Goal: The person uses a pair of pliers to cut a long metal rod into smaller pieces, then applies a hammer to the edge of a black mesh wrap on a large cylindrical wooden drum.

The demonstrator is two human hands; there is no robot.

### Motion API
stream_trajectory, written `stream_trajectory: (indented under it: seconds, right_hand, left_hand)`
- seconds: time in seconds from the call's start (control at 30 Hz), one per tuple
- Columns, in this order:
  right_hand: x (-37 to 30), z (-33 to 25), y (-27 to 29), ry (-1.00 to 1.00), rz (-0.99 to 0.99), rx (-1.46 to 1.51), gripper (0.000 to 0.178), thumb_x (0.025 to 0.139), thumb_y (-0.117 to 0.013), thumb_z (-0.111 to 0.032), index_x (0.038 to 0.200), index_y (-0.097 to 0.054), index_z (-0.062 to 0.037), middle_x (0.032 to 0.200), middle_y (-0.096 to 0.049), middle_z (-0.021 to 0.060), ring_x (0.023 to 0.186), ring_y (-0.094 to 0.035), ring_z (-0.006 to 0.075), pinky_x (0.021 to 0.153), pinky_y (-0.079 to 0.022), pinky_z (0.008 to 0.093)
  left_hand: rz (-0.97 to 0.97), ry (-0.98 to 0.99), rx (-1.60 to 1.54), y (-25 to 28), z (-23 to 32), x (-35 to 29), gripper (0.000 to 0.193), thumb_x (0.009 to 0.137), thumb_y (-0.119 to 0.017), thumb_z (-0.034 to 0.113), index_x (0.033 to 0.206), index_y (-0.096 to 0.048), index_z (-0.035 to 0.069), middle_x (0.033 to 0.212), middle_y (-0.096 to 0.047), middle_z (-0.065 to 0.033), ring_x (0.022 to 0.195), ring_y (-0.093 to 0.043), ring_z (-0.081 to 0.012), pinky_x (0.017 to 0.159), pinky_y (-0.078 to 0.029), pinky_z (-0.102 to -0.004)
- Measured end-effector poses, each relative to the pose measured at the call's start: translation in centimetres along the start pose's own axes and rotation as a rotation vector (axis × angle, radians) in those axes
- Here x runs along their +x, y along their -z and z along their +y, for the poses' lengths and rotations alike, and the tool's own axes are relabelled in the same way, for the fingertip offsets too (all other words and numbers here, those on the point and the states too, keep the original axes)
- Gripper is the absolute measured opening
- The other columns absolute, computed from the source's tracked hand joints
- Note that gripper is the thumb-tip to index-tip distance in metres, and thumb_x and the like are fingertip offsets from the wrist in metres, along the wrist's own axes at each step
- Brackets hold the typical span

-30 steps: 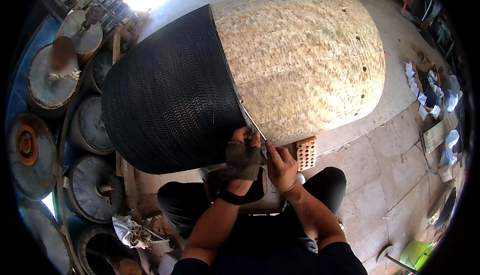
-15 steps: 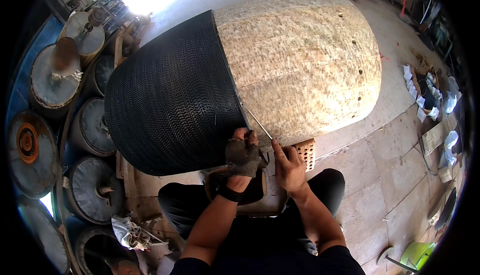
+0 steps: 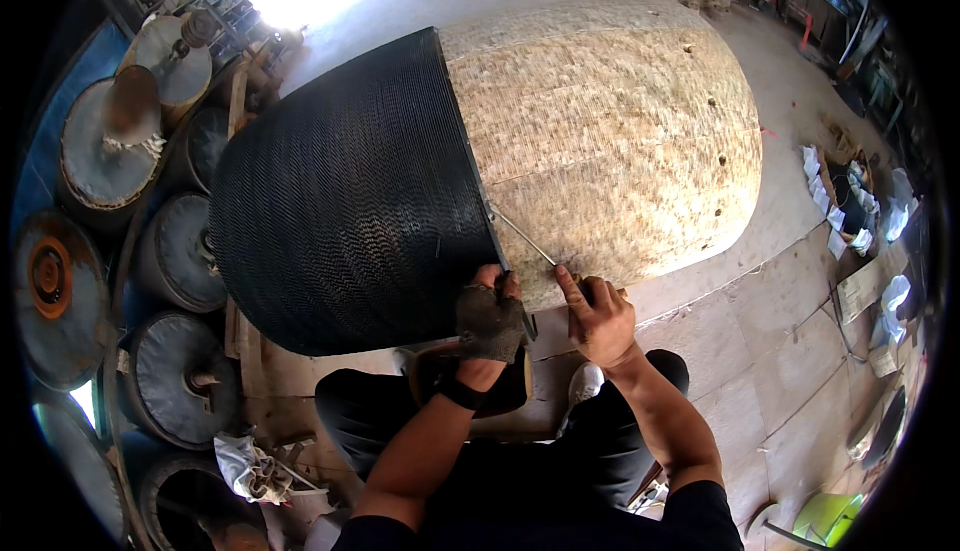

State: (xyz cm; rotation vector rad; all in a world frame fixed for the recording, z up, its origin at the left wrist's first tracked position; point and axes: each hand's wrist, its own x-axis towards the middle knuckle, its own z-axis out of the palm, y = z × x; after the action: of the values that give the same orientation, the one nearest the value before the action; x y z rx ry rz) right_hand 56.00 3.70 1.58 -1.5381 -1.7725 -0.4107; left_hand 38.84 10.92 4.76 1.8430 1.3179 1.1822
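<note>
A large barrel-shaped drum [image 3: 610,141] lies across the view in front of me. Its left half is wound with thin black ridged strip [image 3: 350,191]; the right half is bare, mottled tan. My left hand [image 3: 488,321], in a worn grey fingerless glove, pinches the black strip at the lower edge of the winding. My right hand [image 3: 602,321] is closed around the handle of a screwdriver-like tool, index finger stretched along it. The tool's thin metal shaft [image 3: 524,235] slants up and left, its tip at the winding's edge. Most of its handle is hidden by my fingers.
Several round-ended rollers [image 3: 185,376] are stacked along the left. A crumpled white bag [image 3: 250,466] lies below them. On the right floor are an open box [image 3: 850,196] and plastic wrappings. A green bucket [image 3: 830,519] stands at lower right. My knees flank a small dark container [image 3: 510,381].
My right hand has shifted slightly right and turned, and the perforated block behind it is now covered. The tool tip stays at the winding's edge. My left hand keeps its pinch.
</note>
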Motion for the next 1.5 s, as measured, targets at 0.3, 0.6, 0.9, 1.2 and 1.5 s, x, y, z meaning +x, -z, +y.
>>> stream_trajectory:
  seconds: [0.3,0.6,0.9,1.2,1.5]
  right_hand:
    - [-1.1,1.1,-3.5,0.006,0.05,0.002,0.079,0.073,-0.066,-0.005,0.15,-0.056,-0.0211,0.087,-0.054,0.0111,0.068,-0.06,0.0267,0.053,-0.053,0.0381]
    - [-0.2,-0.1,-1.0,-0.015,-0.047,0.011,0.08,0.075,-0.066,-0.004,0.152,-0.053,-0.0203,0.089,-0.056,0.0115,0.07,-0.06,0.0286,0.055,-0.053,0.0389]
    - [-0.6,0.1,-3.2,-0.023,0.054,0.073,0.077,0.078,-0.066,-0.002,0.151,-0.054,-0.0186,0.097,-0.061,0.0133,0.074,-0.064,0.0303,0.059,-0.055,0.0394]
    - [-0.8,0.0,-3.4,-0.028,0.023,0.031,0.078,0.078,-0.066,-0.002,0.153,-0.053,-0.0192,0.091,-0.06,0.0141,0.073,-0.063,0.03,0.058,-0.054,0.039]
    - [-0.7,0.4,-4.5,0.01,0.099,0.054,0.077,0.079,-0.066,-0.005,0.153,-0.052,-0.0192,0.094,-0.059,0.015,0.072,-0.061,0.0311,0.059,-0.055,0.0395]
  left_hand:
    - [-0.006,-0.049,-0.034,0.4,0.6,-0.3,0.02,0.096,-0.068,0.018,0.104,-0.067,-0.001,0.082,-0.07,-0.0125,0.073,-0.066,-0.0212,0.068,-0.051,-0.035]
    - [0.052,-0.085,0.176,0.0,-1.0,-0.3,0.021,0.096,-0.07,0.019,0.104,-0.068,0.0,0.082,-0.072,-0.014,0.075,-0.07,-0.0238,0.069,-0.053,-0.0366]
    - [0.01,-0.067,0.073,0.0,-1.0,-0.6,0.02,0.097,-0.068,0.018,0.102,-0.066,-0.001,0.082,-0.07,-0.0122,0.073,-0.067,-0.0194,0.067,-0.051,-0.0339]
    - [-0.024,-0.016,0.013,0.3,-1.5,-0.6,0.021,0.097,-0.068,0.017,0.105,-0.066,-0.002,0.079,-0.067,-0.0099,0.072,-0.063,-0.0147,0.066,-0.049,-0.0321]
    - [-0.06,-0.062,0.098,-0.2,-0.6,-2.6,0.017,0.098,-0.064,0.014,0.105,-0.065,-0.001,0.079,-0.066,-0.0107,0.07,-0.063,-0.0173,0.065,-0.049,-0.0349]
